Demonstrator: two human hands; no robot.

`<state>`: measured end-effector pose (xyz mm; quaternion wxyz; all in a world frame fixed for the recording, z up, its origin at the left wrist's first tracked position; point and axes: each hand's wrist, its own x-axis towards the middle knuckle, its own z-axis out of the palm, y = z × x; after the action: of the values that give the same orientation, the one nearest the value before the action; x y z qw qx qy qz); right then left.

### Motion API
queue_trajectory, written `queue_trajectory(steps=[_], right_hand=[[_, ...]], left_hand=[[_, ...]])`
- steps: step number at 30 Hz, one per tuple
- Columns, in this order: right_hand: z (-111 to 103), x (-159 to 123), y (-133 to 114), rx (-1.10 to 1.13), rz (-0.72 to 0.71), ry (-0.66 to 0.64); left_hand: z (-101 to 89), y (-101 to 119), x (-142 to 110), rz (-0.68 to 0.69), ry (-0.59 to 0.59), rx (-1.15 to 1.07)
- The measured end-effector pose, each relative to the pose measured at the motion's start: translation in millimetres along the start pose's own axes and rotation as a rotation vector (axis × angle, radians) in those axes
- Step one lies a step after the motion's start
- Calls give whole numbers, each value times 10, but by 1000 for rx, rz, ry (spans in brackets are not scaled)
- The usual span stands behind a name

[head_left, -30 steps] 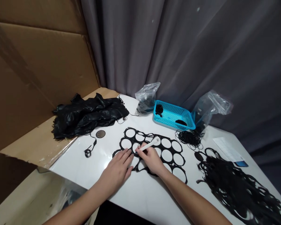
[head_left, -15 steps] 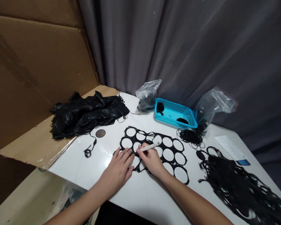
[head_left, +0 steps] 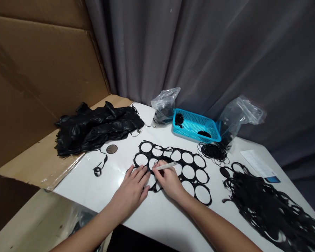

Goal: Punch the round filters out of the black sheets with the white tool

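A black sheet with round cut-out holes (head_left: 195, 168) lies flat on the white table (head_left: 152, 224). My left hand (head_left: 131, 187) rests on its lower left part, fingers spread and holding nothing. My right hand (head_left: 168, 180) lies just beside it, also on the sheet, pinching a slim white plastic tool (head_left: 165, 166). The tool's tip points up and to the right, across the holes. My hands hide the lower middle of the sheet.
A crumpled black heap (head_left: 97, 131) sits at the table's left, against cardboard (head_left: 42, 70). A blue basket (head_left: 194, 138) stands between clear plastic bags (head_left: 165, 108) (head_left: 238, 113). Black rings (head_left: 214, 152) and a tangled pile of black cut-out strips (head_left: 265, 206) lie on the right.
The white tool's far end has swung lower and flatter in my right hand. My left fingers have spread a little on the sheet. The whole view has shifted slightly.
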<state>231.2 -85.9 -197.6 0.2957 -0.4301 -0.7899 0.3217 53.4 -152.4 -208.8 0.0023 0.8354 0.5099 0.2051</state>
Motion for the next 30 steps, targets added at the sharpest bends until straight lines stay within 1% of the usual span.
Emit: queue_trajectory(steps=[4,6,7,8,9,12,14,16,18,20,22,23,25,27,29,30], right_hand=[[95,-75,-38,-299,-212,-57],[35,-22,-1,-391,-249,-51],[-44,35,51,-412,-227,-8],[-158,105,126,-418,-179,61],[-300,182,222,-418,-115,167],[-785,382,556,-357,126,425],[-1025,451,729,-221,280,494],[-1126,480,811,70,408,484],[-1098,508,807,439,487,417],[-1001,560,747,758,539,326],[-888,637,664,985,592,260],[-834,678,621,1073,611,255],[-732,744,540,1210,622,273],[-627,772,473,1284,598,267],[-510,755,427,1272,563,192],[-448,734,412,1229,539,144]], left_hand=[[12,-8,2,-9,19,-16],[14,-14,7,-12,17,-13],[13,-18,9,-13,12,-12],[12,-22,7,-14,6,-11],[11,-26,3,-13,1,-12],[5,-35,-25,-9,2,-17],[-17,-37,-31,-2,18,-19],[-68,-39,6,-7,22,-29],[-137,-52,106,-28,1,-63],[-187,-93,255,-54,-17,-123],[-175,-171,407,-69,4,-165],[-142,-222,466,-70,14,-159],[-44,-336,530,-40,5,-85],[50,-436,525,-19,-23,-33],[91,-495,489,-26,-43,50],[88,-506,474,-41,-39,103]])
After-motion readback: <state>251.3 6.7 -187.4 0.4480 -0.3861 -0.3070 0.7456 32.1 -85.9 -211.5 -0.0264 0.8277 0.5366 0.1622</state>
